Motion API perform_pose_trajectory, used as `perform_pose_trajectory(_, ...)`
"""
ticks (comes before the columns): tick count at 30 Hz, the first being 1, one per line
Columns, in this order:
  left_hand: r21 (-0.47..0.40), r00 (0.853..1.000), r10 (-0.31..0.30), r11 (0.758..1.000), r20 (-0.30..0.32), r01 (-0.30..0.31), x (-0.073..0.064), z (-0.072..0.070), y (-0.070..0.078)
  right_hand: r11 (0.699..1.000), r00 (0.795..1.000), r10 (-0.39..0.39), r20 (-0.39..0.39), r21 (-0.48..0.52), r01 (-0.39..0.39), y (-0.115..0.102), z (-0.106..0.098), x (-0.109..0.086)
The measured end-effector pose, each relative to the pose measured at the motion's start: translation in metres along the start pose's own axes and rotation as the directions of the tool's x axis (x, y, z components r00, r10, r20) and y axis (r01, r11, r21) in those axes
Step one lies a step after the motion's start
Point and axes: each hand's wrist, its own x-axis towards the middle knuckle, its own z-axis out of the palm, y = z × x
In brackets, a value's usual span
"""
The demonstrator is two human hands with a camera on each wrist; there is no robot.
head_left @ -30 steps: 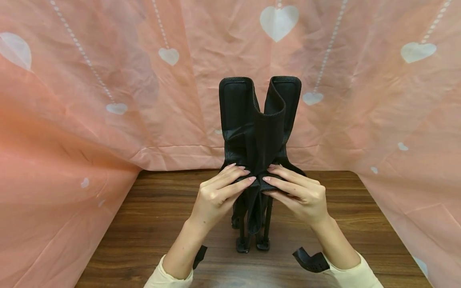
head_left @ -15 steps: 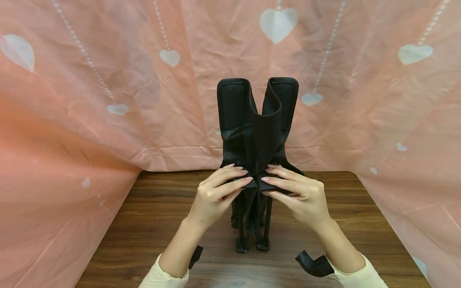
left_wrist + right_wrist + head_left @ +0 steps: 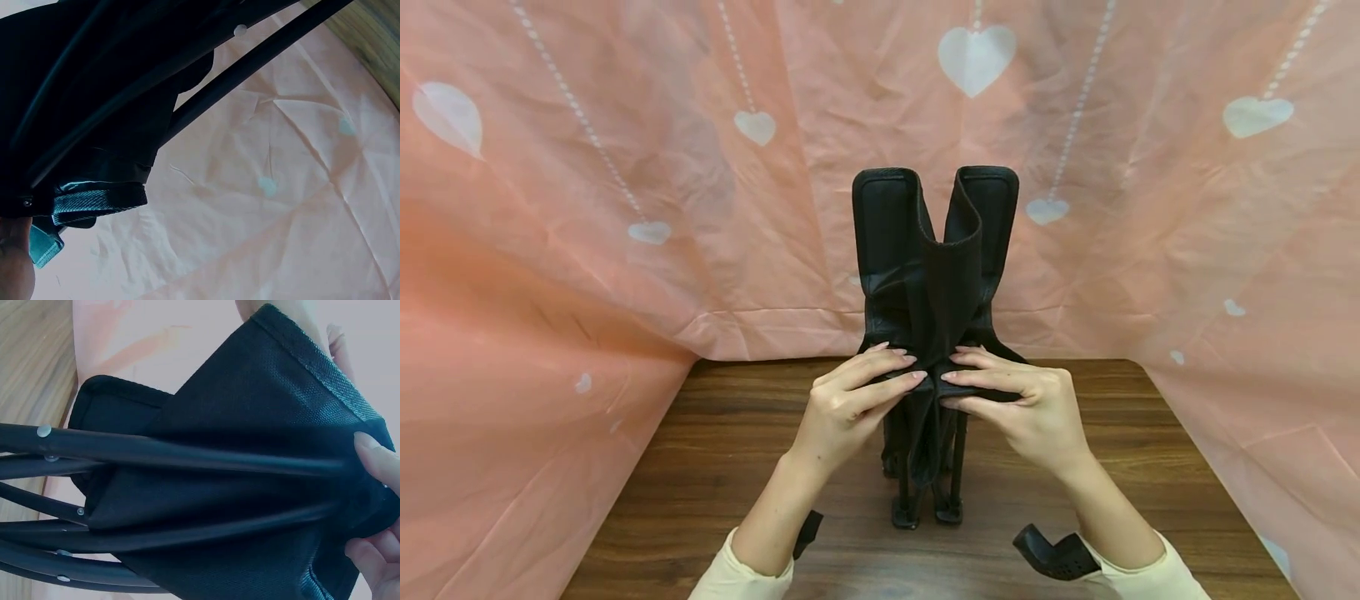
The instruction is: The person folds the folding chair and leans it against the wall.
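Observation:
A small black folding chair [image 3: 955, 287] stands partly folded on the table, its cloth back rising in two stiff corners with a sag between. My left hand [image 3: 838, 408] grips the front edge of the cloth seat on the left. On the right side, my right hand [image 3: 1041, 412] holds the same edge, fingers over the top. The two sets of fingertips nearly meet at the middle fold. In the right wrist view, dark riveted tubes [image 3: 119, 442] run under the cloth, and a thumb [image 3: 378, 459] presses its underside. The left wrist view shows the seat's hemmed edge [image 3: 100, 201].
The wood-grain table [image 3: 737, 467] lies under the chair's feet [image 3: 906, 512]. A pink cloth [image 3: 775, 250] with white hearts hangs behind and at both sides. Black bands [image 3: 1056, 554] sit at my wrists, by the pale sleeves.
Both hands keep their hold on the seat edge. Chair and backdrop sit slightly lower in the view, with the chair and hands a touch further left. The chair's fold looks much the same.

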Motion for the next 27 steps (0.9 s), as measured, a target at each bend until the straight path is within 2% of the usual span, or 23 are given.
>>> perform_pose_trajectory(8,0.031,1.000,0.024,0.999,0.003,-0.024,0.0022,-0.0017,0.0005,0.999,1.000,0.022,-0.001,0.034,-0.022,-0.0013,0.0007,0.0000)
perform_pose_trajectory(18,0.015,0.999,0.050,0.999,0.022,-0.050,0.0040,-0.0043,-0.0023,0.999,0.999,0.029,-0.020,0.037,-0.028,-0.0025,0.0023,-0.0003)
perform_pose_trajectory(27,0.002,0.998,0.049,0.999,0.027,-0.050,0.0049,-0.0045,-0.0035,0.998,0.998,0.039,-0.043,0.052,-0.037,-0.0030,0.0049,-0.0005)
